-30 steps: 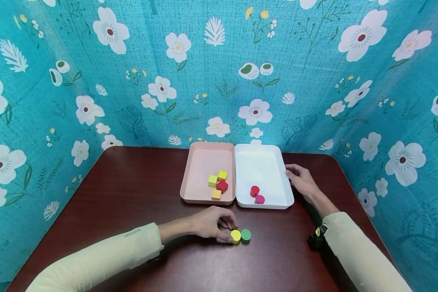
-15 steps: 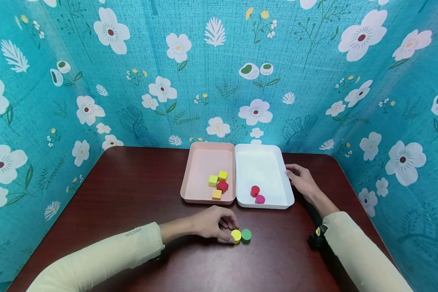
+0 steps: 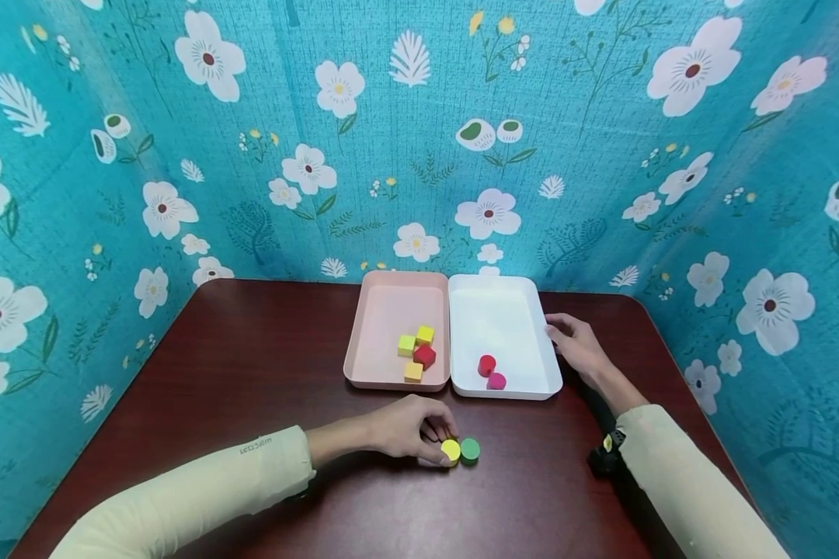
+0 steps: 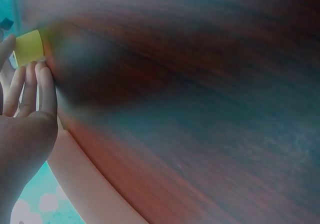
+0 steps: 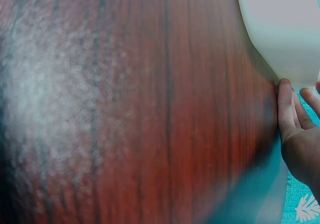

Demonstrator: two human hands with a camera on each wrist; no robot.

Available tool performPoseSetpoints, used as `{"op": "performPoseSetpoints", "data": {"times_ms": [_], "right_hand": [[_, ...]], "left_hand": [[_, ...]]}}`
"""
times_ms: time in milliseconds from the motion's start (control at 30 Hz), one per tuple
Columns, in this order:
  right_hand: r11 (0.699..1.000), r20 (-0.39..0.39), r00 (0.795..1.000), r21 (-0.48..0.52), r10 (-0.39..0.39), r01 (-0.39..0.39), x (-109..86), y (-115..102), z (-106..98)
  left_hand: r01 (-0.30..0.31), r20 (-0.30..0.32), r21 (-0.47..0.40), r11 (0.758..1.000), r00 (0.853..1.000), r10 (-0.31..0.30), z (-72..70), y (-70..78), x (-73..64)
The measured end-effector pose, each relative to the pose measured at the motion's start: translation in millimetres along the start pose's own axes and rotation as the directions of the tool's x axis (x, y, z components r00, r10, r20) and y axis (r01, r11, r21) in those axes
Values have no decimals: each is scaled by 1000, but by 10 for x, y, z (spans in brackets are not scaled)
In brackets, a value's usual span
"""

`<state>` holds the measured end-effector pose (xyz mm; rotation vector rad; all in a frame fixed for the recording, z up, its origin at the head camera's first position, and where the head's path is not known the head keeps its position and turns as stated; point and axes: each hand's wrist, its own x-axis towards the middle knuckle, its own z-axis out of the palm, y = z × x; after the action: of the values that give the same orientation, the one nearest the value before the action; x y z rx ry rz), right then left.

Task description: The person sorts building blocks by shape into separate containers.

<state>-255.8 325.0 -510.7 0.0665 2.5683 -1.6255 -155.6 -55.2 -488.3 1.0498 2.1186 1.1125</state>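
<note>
In the head view my left hand (image 3: 405,429) is at the near middle of the table, holding a yellow cylinder block (image 3: 450,452) between thumb and fingers. The left wrist view shows the same yellow block (image 4: 29,47) from the side, upright, with thumb and fingers at opposite sides of it. A green cylinder block (image 3: 470,451) stands right beside it. My right hand (image 3: 579,348) rests at the right side of the white tray (image 3: 551,361); in the right wrist view its fairly straight fingers (image 5: 285,101) reach the tray's outer wall (image 5: 280,48).
Red and magenta cylinder blocks (image 3: 487,365) lie in the white tray. Against its left side stands a pink tray (image 3: 381,326) with several cube blocks (image 3: 425,356) in yellow, orange and red. A floral curtain (image 3: 419,155) borders the dark wooden table (image 3: 266,341) behind and on both sides.
</note>
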Motion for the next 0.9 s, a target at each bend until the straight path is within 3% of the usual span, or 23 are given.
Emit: {"op": "performPoseSetpoints", "data": {"times_ms": [467,900], "right_hand": [[1000,-3,1000,2,23,-22,-39,27,4],[1000,6,1000,4,9,-9,-8,-12,-17]], "left_hand": [[-16,4,3,1000,1000,16,54,-3,-14],[-35,6,-8,999,999,35,-21,-3,-7]]}}
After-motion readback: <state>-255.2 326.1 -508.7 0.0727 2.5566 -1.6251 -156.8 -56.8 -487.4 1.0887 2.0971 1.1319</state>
